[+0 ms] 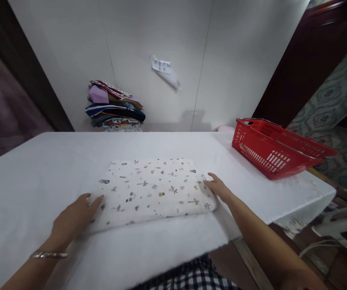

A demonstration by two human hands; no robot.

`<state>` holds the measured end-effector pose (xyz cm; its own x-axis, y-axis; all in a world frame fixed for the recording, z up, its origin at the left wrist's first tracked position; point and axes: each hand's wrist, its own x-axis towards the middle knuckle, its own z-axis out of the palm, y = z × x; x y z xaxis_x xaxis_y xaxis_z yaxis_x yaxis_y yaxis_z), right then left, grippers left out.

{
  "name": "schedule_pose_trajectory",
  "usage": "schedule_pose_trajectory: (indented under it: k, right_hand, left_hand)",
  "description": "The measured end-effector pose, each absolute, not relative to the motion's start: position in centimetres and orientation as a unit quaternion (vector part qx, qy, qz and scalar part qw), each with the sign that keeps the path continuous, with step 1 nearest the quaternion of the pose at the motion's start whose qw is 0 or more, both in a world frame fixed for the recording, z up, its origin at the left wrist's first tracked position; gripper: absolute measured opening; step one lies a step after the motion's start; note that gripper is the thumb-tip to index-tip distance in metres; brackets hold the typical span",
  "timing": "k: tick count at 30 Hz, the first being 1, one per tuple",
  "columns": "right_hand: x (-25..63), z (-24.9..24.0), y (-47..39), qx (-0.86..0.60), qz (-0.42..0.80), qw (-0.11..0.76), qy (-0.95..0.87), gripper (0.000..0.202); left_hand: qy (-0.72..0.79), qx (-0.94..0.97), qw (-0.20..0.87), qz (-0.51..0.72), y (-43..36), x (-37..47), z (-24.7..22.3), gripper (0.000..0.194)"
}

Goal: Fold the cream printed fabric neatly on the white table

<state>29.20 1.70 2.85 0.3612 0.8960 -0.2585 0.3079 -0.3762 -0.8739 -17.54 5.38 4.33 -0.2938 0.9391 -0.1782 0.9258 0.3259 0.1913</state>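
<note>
A white cloth point(158, 189) printed with small palm trees, plants and other motifs lies folded into a flat rectangle on the white-covered table point(70, 161). At its left edge is my left hand point(75, 217), thumb and forefinger apart, with a silver bracelet on the wrist. My right hand point(218, 188) is at the opposite edge, its fingers apart and the thumb side against the fabric. Neither hand visibly grips the cloth. Some fingertips are hidden or slightly blurred.
A red plastic basket point(270, 149) with metal handles stands at the table's right end. Behind the table, against the wall, is a stack of folded clothes point(115, 106). A paper label point(161, 65) hangs on the wall. A white plastic chair point(342, 225) stands at right.
</note>
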Motion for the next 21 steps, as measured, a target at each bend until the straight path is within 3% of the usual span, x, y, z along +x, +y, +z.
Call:
schedule_pose_trajectory:
  k: [8,14,21]
  right_hand:
    - [29.2,2.0,6.0,-0.71,0.43,0.413,-0.374,0.069]
    - [29.1,1.3,6.4,-0.716,0.349,0.479,-0.37,0.063]
    - [30.0,1.8,6.5,-0.729,0.384,0.416,-0.385,0.072]
  left_hand:
    - [0.814,0.567,0.125,-0.005,4.5,-16.2,4.9,0.073]
    - [0.825,0.553,0.113,-0.002,4.1,-16.3,4.8,0.077]
    - [0.82,0.56,0.117,-0.001,4.3,-17.4,4.4,0.08]
